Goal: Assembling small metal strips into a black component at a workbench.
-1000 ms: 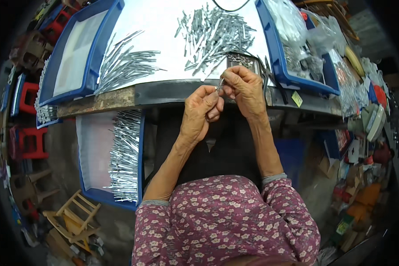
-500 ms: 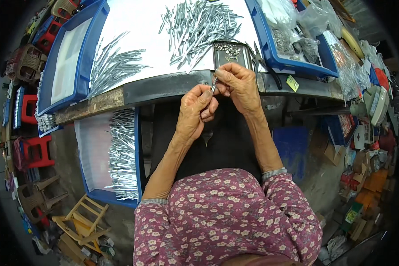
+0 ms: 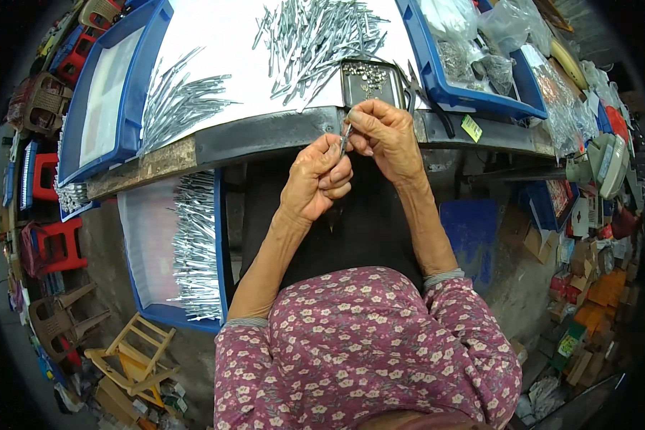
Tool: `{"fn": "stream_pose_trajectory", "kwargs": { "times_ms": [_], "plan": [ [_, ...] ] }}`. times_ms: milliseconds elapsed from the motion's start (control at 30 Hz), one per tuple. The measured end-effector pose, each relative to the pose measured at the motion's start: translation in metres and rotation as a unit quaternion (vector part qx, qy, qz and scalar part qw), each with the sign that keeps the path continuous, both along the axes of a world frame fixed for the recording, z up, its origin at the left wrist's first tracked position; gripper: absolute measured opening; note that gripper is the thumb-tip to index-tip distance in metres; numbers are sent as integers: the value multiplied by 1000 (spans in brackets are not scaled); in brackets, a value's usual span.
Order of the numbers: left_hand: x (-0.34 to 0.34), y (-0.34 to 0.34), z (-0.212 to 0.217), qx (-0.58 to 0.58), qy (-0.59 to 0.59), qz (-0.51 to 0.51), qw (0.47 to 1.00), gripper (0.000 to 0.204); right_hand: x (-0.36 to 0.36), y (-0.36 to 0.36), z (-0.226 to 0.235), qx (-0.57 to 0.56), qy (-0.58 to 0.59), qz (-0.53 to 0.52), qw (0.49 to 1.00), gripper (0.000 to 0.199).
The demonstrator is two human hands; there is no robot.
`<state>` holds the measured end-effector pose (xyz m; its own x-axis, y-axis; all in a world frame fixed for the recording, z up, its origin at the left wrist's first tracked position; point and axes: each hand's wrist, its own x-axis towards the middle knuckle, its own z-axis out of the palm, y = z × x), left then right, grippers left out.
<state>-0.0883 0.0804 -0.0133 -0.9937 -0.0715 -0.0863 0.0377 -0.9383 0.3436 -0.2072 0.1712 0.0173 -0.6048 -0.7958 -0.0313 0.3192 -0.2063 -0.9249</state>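
Evidently, the left hand [image 3: 314, 175] pinches a slim metal piece [image 3: 345, 140], fingers closed on its lower end; it tilts between both hands. The right hand [image 3: 390, 140] closes its fingertips at the top. Firm lower grip, light upper touch should serve best.

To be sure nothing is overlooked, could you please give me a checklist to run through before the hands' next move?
1. Thin metal piece gripped: ok, pinched in the fingertips of both the left hand and right hand.
2. Its hidden details sound: cannot tell, fingers cover much of it.
3. Small tray fully visible: not ok, the right hand hides part of its near edge.
4. Black-handled tool out of the hands: ok, lying right of the tray.
5. Larger pile and smaller pile separate: ok, white surface between.
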Motion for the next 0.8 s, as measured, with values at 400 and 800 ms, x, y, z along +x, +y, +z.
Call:
{"fn": "stream_pose_trajectory", "kwargs": {
  "times_ms": [400, 800],
  "plan": [
    [1, 3, -2, 12, -4, 1, 1000, 15, 0, 1, 1, 27, 50, 10, 998, 14],
    [0, 7, -9, 47, -5, -21, 999, 12, 14, 2, 3, 89, 167, -36, 981, 16]
  ]
}}
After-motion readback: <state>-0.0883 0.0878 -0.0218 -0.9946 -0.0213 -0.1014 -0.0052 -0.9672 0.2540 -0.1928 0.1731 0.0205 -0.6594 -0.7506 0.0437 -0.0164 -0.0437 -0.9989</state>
